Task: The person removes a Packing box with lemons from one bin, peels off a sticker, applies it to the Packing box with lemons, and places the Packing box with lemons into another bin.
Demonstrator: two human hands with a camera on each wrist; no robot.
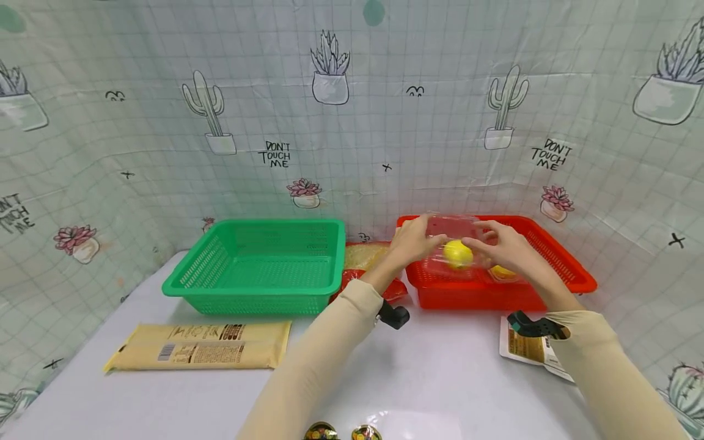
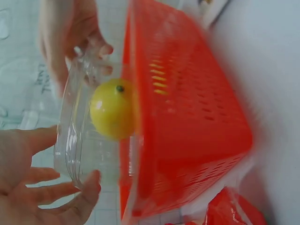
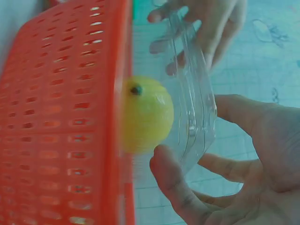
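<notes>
A clear plastic box (image 1: 453, 227) with a yellow lemon (image 1: 458, 253) in it is held between both hands at the red basket (image 1: 456, 296). The left hand (image 1: 411, 241) grips one end of the box, thumb and fingers on its sides. At the opposite end, the right hand (image 1: 506, 245) pinches it in the same way. In the left wrist view the box (image 2: 70, 140) and lemon (image 2: 112, 110) appear beside the basket rim, which hides part of them. A second yellow item (image 1: 503, 273), seemingly in clear plastic, sits inside the basket under the right hand.
A green basket (image 1: 253, 299) stands at the left. Red-and-clear packets (image 1: 365, 253) lie between the baskets. A long yellow packet (image 1: 198, 346) lies at front left, a white-and-brown pouch (image 1: 528, 348) under the right forearm. Two round patterned items (image 1: 321, 431) show at the bottom edge.
</notes>
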